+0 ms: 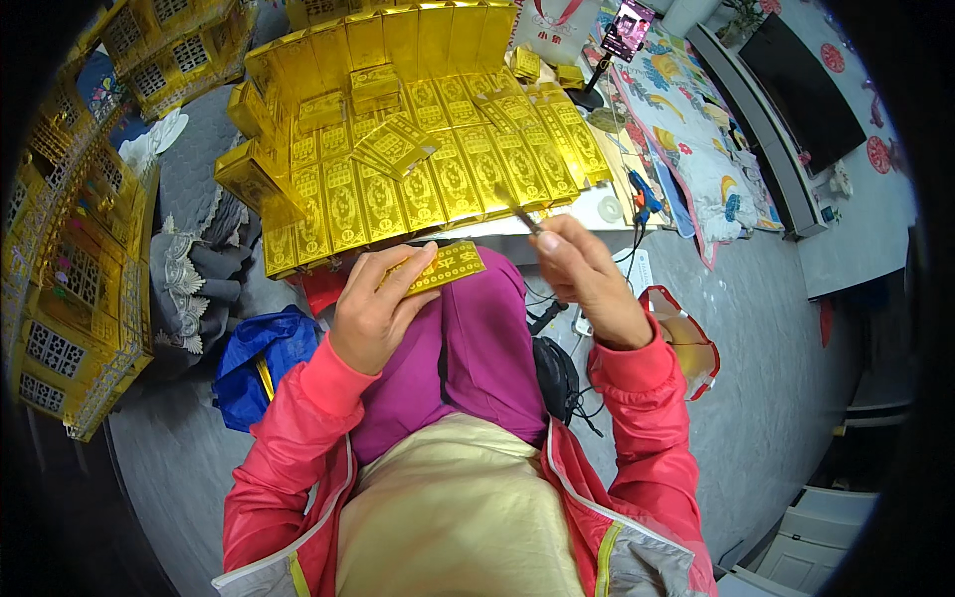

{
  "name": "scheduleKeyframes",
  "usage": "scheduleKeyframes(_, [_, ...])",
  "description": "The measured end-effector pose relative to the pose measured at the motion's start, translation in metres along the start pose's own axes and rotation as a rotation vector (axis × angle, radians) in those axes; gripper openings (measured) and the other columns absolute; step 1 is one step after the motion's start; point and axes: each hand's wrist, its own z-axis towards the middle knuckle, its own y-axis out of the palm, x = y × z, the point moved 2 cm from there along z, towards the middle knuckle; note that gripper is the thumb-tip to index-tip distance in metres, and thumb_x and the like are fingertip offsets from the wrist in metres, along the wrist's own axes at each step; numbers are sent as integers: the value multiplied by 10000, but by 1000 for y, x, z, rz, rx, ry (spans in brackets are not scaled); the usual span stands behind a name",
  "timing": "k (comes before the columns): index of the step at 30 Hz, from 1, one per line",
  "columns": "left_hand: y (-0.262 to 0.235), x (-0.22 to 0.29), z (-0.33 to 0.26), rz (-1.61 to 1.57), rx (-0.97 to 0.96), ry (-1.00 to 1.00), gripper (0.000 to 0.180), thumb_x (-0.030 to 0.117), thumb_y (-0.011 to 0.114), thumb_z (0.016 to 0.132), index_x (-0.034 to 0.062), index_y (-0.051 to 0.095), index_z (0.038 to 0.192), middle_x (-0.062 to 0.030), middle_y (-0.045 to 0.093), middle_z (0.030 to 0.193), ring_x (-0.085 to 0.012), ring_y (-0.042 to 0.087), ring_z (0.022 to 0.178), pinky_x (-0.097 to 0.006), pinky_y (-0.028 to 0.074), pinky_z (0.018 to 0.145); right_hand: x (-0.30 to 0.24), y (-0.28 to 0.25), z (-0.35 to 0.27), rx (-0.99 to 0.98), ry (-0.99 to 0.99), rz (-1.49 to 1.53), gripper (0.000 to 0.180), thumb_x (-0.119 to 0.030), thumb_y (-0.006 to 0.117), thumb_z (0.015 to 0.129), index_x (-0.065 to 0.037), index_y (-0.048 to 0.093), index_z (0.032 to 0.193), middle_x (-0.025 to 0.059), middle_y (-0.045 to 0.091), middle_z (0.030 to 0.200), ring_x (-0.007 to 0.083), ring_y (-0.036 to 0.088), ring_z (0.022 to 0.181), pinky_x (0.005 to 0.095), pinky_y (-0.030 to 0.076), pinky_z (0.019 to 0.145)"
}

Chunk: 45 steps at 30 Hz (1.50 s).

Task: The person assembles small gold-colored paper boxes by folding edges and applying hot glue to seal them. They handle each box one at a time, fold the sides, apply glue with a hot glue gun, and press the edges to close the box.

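My left hand (373,303) holds a flat gold printed card (446,266) in front of my chest, fingers wrapped along its lower edge. My right hand (589,274) pinches a thin brush-like stick (517,210) whose tip points up and left, just above the card. Right behind both hands lies a table (468,229) covered with rows of the same gold cards (438,179), and several folded gold boxes (373,85) sit on top of them.
Stacks of gold lattice paper structures (70,298) stand at the left. A blue bag (259,363) lies on the grey floor by my left elbow. A red-rimmed bag (686,343) sits at my right. A phone on a stand (627,28) and a floral cloth (686,129) are beyond.
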Motion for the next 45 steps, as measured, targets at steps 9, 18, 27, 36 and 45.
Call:
scheduleKeyframes(9, [-3,-5,-3,-315,-168,-306,461,99,747,821,40,626,1262,-140,641,1104,-243,622,1000,-308,484,885,-30,-16,-14,-28,-432,-1037,139,-84,665,897,14,653,994,106,634,831,187,596,685,299,484,629])
scheduleKeyframes(18, [-1,-3,-4,-571,-406,-421,386,152,699,887,33,631,1248,-108,647,1091,-189,616,1003,-295,457,900,-32,-8,-3,-270,-356,-851,133,-98,648,901,3,685,980,99,653,834,204,600,701,306,487,648])
scheduleKeyframes(27, [1,2,-2,-606,-443,-392,361,168,689,895,62,647,1237,-99,642,1021,-200,624,956,-298,471,860,-28,-11,-5,-251,-233,-675,147,-99,638,920,26,683,984,77,643,773,146,552,648,284,457,608])
scheduleKeyframes(36, [1,5,0,-554,-461,-341,331,177,687,894,67,665,1205,-113,650,980,-226,628,927,-323,479,834,-27,-5,-3,-270,-318,-718,134,-101,649,906,17,684,958,111,656,811,214,587,681,308,472,645])
scheduleKeyframes(45, [-1,7,4,-636,-541,-467,265,233,662,925,49,700,1111,-107,674,931,-210,642,886,-320,484,801,-31,3,-4,-349,-274,-729,127,-114,654,888,5,674,927,153,620,786,297,594,680,367,460,627])
